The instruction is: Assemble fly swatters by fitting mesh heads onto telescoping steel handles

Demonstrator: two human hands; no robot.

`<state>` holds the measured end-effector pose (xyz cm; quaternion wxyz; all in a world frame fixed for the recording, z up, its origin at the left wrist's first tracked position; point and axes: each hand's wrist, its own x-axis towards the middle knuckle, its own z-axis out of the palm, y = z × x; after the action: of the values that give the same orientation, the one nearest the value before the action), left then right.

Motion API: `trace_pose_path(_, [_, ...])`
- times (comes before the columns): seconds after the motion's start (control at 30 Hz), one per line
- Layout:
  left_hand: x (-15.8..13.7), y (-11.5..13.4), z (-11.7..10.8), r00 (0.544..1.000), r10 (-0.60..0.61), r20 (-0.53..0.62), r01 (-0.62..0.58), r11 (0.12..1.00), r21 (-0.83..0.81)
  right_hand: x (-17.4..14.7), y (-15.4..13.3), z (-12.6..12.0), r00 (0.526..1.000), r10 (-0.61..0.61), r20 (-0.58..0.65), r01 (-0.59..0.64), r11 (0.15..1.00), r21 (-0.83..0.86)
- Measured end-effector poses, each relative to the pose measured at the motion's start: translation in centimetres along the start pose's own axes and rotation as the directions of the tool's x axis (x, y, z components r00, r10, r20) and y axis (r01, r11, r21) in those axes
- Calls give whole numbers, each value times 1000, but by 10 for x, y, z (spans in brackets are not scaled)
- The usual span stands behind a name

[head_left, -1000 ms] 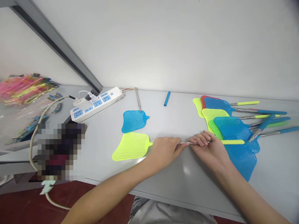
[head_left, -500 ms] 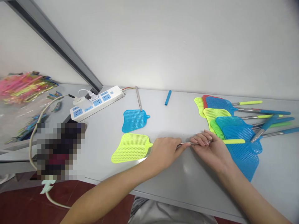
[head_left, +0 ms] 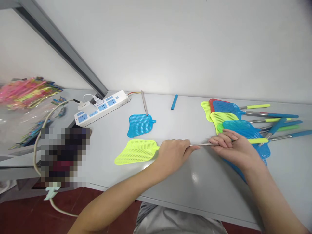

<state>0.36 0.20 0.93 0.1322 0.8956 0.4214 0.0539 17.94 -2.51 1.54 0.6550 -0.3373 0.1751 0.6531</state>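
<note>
A yellow fly swatter (head_left: 137, 151) with a thin metal telescopic rod lies across both my hands. My left hand (head_left: 173, 152) is closed round the rod just behind the yellow mesh head. Farther right, my right hand (head_left: 231, 148) has its fingers curled round the rod near the yellow grip, palm turned up. Bare rod shows between the hands. Above the yellow head lies a loose blue swatter head (head_left: 140, 125), with a separate metal rod (head_left: 144, 103) touching its top edge. A blue grip tube (head_left: 174, 102) lies alone near the wall.
At right is a pile of fly swatters (head_left: 241, 130) in blue, yellow, green and red, partly behind my right hand. A white power strip (head_left: 102, 109) with plugs stands at left. Plastic-wrapped packages (head_left: 29, 94) lie far left, beside a cable and a pixelated patch.
My right hand has slid right, away from my left, and more of the metal rod shows between them. My left hand stays behind the yellow head.
</note>
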Motion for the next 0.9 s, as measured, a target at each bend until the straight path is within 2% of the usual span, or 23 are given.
trace_pose_path(0.23, [1,-2,-9,998,7,-70,-6,1000,9,-3,-10,4,1000,12,-2,-13,999,-53])
trace_pose_path(0.6, [9,-24,-21,993,24,-114,-24,1000,-1,-4,-33,2,998,8,-66,-4,999,50])
trace_pose_path(0.73, [11,-25,-16,994,43,-96,-43,999,-5,3,-36,-5,997,-48,-62,49,999,12])
trace_pose_path(0.9, [10,-16,-2,988,143,-63,-142,990,21,14,-40,-19,978,-209,3,209,975,-78])
